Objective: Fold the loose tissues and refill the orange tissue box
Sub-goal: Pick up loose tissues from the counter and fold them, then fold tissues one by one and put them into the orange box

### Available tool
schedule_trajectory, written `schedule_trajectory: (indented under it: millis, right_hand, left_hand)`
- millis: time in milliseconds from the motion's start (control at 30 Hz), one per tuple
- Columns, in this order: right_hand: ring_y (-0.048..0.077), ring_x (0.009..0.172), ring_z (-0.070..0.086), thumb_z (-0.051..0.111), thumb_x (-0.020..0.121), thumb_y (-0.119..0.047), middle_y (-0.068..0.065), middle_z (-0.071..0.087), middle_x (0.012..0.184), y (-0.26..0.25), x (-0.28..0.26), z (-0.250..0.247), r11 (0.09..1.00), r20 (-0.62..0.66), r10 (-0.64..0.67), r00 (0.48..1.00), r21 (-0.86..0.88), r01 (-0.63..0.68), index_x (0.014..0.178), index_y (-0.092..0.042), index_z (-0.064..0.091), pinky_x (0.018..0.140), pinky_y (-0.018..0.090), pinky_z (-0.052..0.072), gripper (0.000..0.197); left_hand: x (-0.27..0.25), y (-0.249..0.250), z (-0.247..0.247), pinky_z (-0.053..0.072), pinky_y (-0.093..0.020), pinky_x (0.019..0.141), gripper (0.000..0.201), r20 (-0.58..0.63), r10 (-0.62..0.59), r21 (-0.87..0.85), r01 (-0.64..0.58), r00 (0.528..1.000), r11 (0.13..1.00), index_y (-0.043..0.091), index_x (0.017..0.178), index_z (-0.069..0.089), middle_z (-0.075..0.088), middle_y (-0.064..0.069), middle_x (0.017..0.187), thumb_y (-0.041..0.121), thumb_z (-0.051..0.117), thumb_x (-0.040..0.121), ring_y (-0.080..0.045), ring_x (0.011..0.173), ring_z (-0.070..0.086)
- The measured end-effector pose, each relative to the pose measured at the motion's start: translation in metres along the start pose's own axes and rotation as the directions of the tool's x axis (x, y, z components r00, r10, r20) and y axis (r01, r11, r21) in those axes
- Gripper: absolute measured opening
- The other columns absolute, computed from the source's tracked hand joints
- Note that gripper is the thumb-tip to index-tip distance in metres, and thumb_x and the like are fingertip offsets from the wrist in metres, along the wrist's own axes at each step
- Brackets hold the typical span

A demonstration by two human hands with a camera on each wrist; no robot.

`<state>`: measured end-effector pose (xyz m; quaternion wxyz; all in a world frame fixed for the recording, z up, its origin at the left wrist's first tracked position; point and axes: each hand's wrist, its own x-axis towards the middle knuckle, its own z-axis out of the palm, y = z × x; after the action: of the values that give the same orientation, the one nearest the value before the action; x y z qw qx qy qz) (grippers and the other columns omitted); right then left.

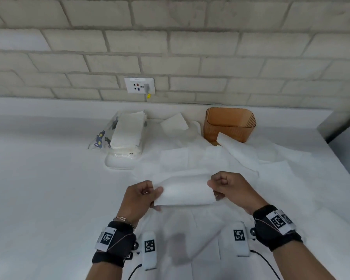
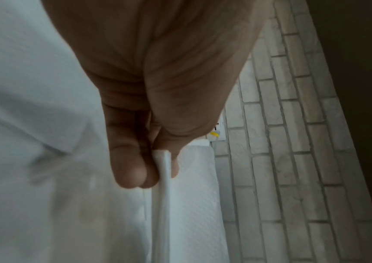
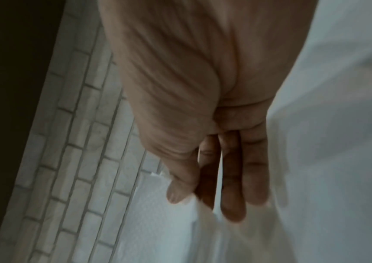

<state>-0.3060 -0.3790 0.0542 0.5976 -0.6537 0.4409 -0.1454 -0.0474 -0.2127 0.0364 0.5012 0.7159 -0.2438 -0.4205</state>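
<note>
I hold a folded white tissue (image 1: pixel 185 191) just above the table, one end in each hand. My left hand (image 1: pixel 157 196) pinches its left end between thumb and curled fingers; the left wrist view shows that pinch (image 2: pixel 155 172) on the tissue's layered edge (image 2: pixel 165 195). My right hand (image 1: pixel 213 188) grips the right end, thumb over the sheet, also seen as my right hand (image 3: pixel 202 201) with the tissue (image 3: pixel 157 222) under the thumb. The orange tissue box (image 1: pixel 228 124) stands open-topped at the back right, well beyond both hands. Several loose tissues (image 1: pixel 200 158) lie spread between it and my hands.
A clear plastic pack of tissues with a cat print (image 1: pixel 125 132) rests on a white tray (image 1: pixel 119 164) at the back left. A wall socket (image 1: pixel 139 85) sits on the brick wall behind. The table's right edge (image 1: pixel 331 146) runs close to the orange box.
</note>
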Motion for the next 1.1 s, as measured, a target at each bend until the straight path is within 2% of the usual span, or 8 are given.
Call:
schedule_trajectory:
  millis: [167,300,367,533,733,833,1000,1100]
  right_hand:
    - [0.003,0.099,0.069,0.085,0.086,-0.039,-0.019,0.075,0.106,0.027,-0.006,-0.063,0.978,-0.272,-0.042,0.961,-0.207,-0.015,0.103,-0.036,0.077,0.088,0.024,0.052,0.019]
    - [0.007,0.119,0.061,0.090,0.077,-0.049,-0.018,0.066,0.125,0.053,0.003,-0.090,0.895,-0.102,-0.083,0.991,-0.445,0.030,0.116,-0.038,0.072,0.101,0.028,0.050,0.044]
    - [0.009,0.130,0.051,0.089,0.074,-0.056,-0.015,0.058,0.139,0.058,0.007,-0.094,0.810,0.006,-0.091,0.996,-0.582,0.077,0.130,-0.037,0.066,0.114,0.033,0.042,0.063]
    - [0.013,0.151,0.027,0.082,0.075,-0.067,-0.013,0.033,0.166,0.068,0.018,-0.090,0.665,0.190,-0.112,0.975,-0.715,0.216,0.154,-0.038,0.046,0.125,0.032,0.021,0.092]
    - [0.012,0.151,0.026,0.068,0.079,-0.078,-0.016,0.031,0.167,0.079,0.030,-0.105,0.545,0.281,-0.211,0.936,-0.761,0.352,0.153,-0.040,0.047,0.125,0.037,0.020,0.085]
    - [0.018,0.151,0.030,0.065,0.081,-0.078,-0.010,0.035,0.165,0.086,0.030,-0.110,0.501,0.299,-0.249,0.921,-0.774,0.387,0.151,-0.035,0.051,0.125,0.040,0.022,0.083]
    - [0.021,0.152,0.030,0.062,0.079,-0.079,-0.011,0.037,0.165,0.092,0.025,-0.122,0.497,0.263,-0.274,0.925,-0.785,0.370,0.149,-0.036,0.053,0.125,0.037,0.014,0.083]
    - [0.023,0.150,0.036,0.061,0.076,-0.079,-0.010,0.042,0.163,0.093,0.024,-0.128,0.476,0.261,-0.278,0.924,-0.799,0.369,0.147,-0.036,0.057,0.124,0.038,0.018,0.083]
  left_hand:
    - [0.037,0.033,0.041,0.063,-0.034,0.068,0.034,-0.050,0.018,-0.090,-0.022,0.999,0.996,-0.004,0.072,0.056,0.040,-0.003,0.064,0.011,0.078,0.093,-0.020,0.053,0.053]
    - [0.079,0.077,0.083,0.059,-0.021,0.060,0.009,-0.038,0.041,-0.168,-0.047,0.998,0.985,0.002,0.091,0.071,0.065,-0.012,0.085,0.007,0.073,0.096,-0.019,0.071,0.061]
    - [0.105,0.099,0.107,0.059,-0.020,0.061,0.016,-0.054,0.094,-0.108,-0.099,0.994,0.989,0.003,0.085,0.063,0.050,-0.012,0.083,0.008,0.074,0.096,-0.018,0.069,0.054]
    - [0.163,0.153,0.170,0.065,-0.035,0.076,0.021,-0.108,0.161,0.067,-0.154,0.981,0.986,0.008,0.075,0.066,0.065,-0.009,0.073,0.011,0.076,0.093,-0.014,0.051,0.065]
    - [0.214,0.177,0.227,0.065,-0.032,0.078,0.020,-0.094,0.146,0.413,-0.095,0.985,0.906,0.016,0.067,0.069,0.071,-0.005,0.067,0.010,0.074,0.084,-0.022,0.064,0.069]
    - [0.228,0.183,0.241,0.064,-0.031,0.078,0.010,-0.070,0.149,0.531,-0.090,0.986,0.843,0.012,0.080,0.076,0.068,0.000,0.064,0.008,0.068,0.084,-0.023,0.071,0.070]
    - [0.244,0.187,0.252,0.065,-0.042,0.084,0.026,-0.014,0.159,0.718,-0.100,0.987,0.689,0.005,0.111,0.077,0.079,-0.015,0.096,0.007,0.067,0.088,-0.034,0.092,0.077]
    - [0.248,0.186,0.259,0.063,-0.034,0.070,0.021,0.017,0.162,0.813,-0.108,0.987,0.572,0.005,0.107,0.076,0.075,-0.012,0.100,0.005,0.067,0.088,-0.030,0.092,0.074]
